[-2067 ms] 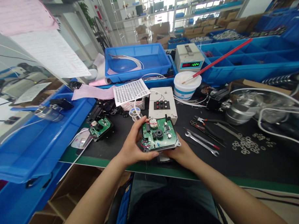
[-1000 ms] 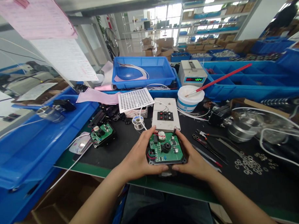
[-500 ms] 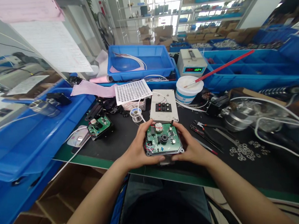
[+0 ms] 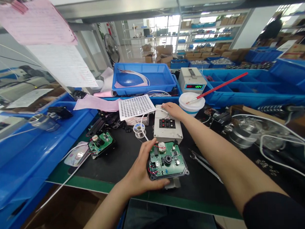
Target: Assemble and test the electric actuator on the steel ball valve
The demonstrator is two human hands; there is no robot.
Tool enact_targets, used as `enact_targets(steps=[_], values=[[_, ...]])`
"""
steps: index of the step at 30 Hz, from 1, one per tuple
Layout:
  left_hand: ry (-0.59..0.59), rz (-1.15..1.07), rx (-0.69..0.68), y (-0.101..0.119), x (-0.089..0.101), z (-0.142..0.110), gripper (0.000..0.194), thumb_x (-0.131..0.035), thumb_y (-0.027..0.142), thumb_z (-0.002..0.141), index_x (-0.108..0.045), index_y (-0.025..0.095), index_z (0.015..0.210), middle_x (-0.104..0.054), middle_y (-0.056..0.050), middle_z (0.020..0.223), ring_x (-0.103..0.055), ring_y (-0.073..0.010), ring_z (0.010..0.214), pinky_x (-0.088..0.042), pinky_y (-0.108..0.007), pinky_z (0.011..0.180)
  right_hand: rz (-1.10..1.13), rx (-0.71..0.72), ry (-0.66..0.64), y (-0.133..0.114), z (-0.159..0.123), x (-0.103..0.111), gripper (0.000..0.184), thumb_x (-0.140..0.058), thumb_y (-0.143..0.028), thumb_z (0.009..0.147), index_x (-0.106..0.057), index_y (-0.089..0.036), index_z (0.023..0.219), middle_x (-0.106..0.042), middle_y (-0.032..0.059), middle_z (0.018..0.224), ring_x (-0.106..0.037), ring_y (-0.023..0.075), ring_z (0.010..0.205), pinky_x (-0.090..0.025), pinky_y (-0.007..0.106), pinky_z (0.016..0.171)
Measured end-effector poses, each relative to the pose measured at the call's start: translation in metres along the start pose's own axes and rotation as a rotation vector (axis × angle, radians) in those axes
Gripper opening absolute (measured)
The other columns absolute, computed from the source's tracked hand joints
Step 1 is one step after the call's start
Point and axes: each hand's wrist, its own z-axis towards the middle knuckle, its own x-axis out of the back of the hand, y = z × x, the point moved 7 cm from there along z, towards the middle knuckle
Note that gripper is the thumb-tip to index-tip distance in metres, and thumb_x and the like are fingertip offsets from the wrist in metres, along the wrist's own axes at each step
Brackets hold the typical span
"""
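My left hand [image 4: 141, 173] grips the left side of a green circuit board assembly [image 4: 178, 163] in a dark housing, thumb along its lower edge. On the board are a round black part in the middle, a white round part and red wires. My right hand [image 4: 173, 110] reaches past it to the far edge of a pale switch box [image 4: 159, 132] with black and red switches. Its fingers are closed together by the thin wires there; what they hold, if anything, is hidden. A white cable [image 4: 143, 123] runs beside the box.
A second circuit board assembly [image 4: 103, 143] lies to the left. A solder spool [image 4: 139, 130], a white tub [image 4: 192, 109] with a red brush [image 4: 221, 86], and a power meter [image 4: 192, 81] stand beyond. A wrench [image 4: 206, 166] lies under my right forearm. Blue bins [image 4: 144, 89] line the back.
My right hand has let go of the board assembly and moved forward to the switch box's far edge. My left hand still holds the assembly. The view has tilted up.
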Motion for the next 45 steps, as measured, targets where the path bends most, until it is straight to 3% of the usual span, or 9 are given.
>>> enact_targets(steps=[8,11,14,17,19,23,29,35,45], values=[[-0.006,-0.005,-0.027,0.001,-0.003,0.002,0.102,-0.079,0.044,0.068,-0.017,0.031,0.147,-0.028,-0.012,0.141,-0.032,-0.0367,0.135,-0.03,-0.054,0.112,0.083,0.003,0.036,0.006,-0.001,-0.001,0.046,-0.041,-0.044,0.105,-0.068,-0.012,0.085,-0.065,0.0118,0.099,-0.059,0.0257,0.099,-0.041,0.036,0.097],[-0.006,0.001,-0.04,0.003,-0.003,0.002,0.101,-0.079,0.044,0.069,-0.015,0.034,0.147,-0.029,-0.01,0.14,-0.033,-0.0348,0.134,-0.031,-0.053,0.113,0.169,0.044,0.161,0.0,-0.014,0.015,0.052,-0.034,-0.055,0.103,-0.066,-0.014,0.1,-0.062,0.0116,0.112,-0.055,0.0254,0.11,-0.038,0.039,0.103],[-0.007,0.01,-0.04,0.004,-0.002,0.002,0.101,-0.079,0.043,0.07,-0.013,0.036,0.147,-0.028,-0.009,0.141,-0.033,-0.0336,0.134,-0.031,-0.051,0.113,0.248,0.108,0.341,-0.012,-0.06,0.034,0.055,-0.03,-0.061,0.101,-0.058,-0.017,0.118,-0.056,0.0115,0.122,-0.049,0.0257,0.118,-0.036,0.042,0.106],[-0.013,0.009,-0.019,0.002,-0.001,0.003,0.101,-0.079,0.044,0.07,-0.014,0.033,0.147,-0.027,-0.011,0.142,-0.032,-0.0349,0.135,-0.031,-0.052,0.113,0.45,0.228,0.391,-0.028,-0.129,0.038,0.04,-0.043,-0.055,0.1,-0.057,-0.022,0.119,-0.056,0.009,0.121,-0.053,0.0254,0.113,-0.043,0.041,0.102],[-0.012,0.005,-0.022,0.002,-0.001,0.003,0.102,-0.079,0.045,0.068,-0.015,0.032,0.147,-0.028,-0.011,0.141,-0.032,-0.0353,0.135,-0.03,-0.053,0.113,0.639,0.317,0.241,-0.041,-0.17,0.026,0.04,-0.051,-0.054,0.098,-0.053,-0.028,0.128,-0.051,0.0068,0.13,-0.049,0.0263,0.12,-0.043,0.041,0.103],[0.016,-0.004,-0.017,0.002,-0.001,0.004,0.102,-0.08,0.047,0.067,-0.018,0.03,0.147,-0.03,-0.011,0.141,-0.034,-0.0355,0.133,-0.029,-0.055,0.113,0.656,0.3,-0.116,-0.05,-0.212,-0.008,0.09,-0.061,-0.076,0.08,-0.027,-0.031,0.15,-0.023,0.0064,0.152,-0.024,0.0329,0.138,-0.025,0.048,0.116],[0.034,-0.012,-0.025,0.004,-0.001,0.004,0.101,-0.08,0.048,0.066,-0.023,0.028,0.146,-0.032,-0.012,0.142,-0.034,-0.0362,0.133,-0.028,-0.054,0.113,0.515,0.356,-0.075,-0.047,-0.207,-0.011,0.079,-0.068,-0.058,0.087,-0.026,-0.033,0.149,-0.026,0.0066,0.15,-0.027,0.0321,0.137,-0.02,0.05,0.117],[-0.002,-0.041,-0.06,0.001,0.001,0.004,0.1,-0.079,0.048,0.068,-0.02,0.028,0.147,-0.03,-0.013,0.147,-0.034,-0.0351,0.136,-0.026,-0.052,0.115,0.506,0.402,-0.049,-0.052,-0.206,-0.007,0.078,-0.07,-0.057,0.086,-0.028,-0.034,0.148,-0.032,0.0073,0.145,-0.032,0.032,0.134,-0.026,0.049,0.115],[0.06,-0.015,-0.066,-0.008,0.001,0.001,0.1,-0.078,0.052,0.066,-0.025,0.026,0.146,-0.035,-0.013,0.143,-0.038,-0.0353,0.132,-0.029,-0.052,0.114,0.454,0.403,-0.07,-0.051,-0.205,-0.007,0.081,-0.066,-0.063,0.086,-0.029,-0.027,0.148,-0.035,0.0102,0.143,-0.034,0.0317,0.132,-0.026,0.048,0.115]])
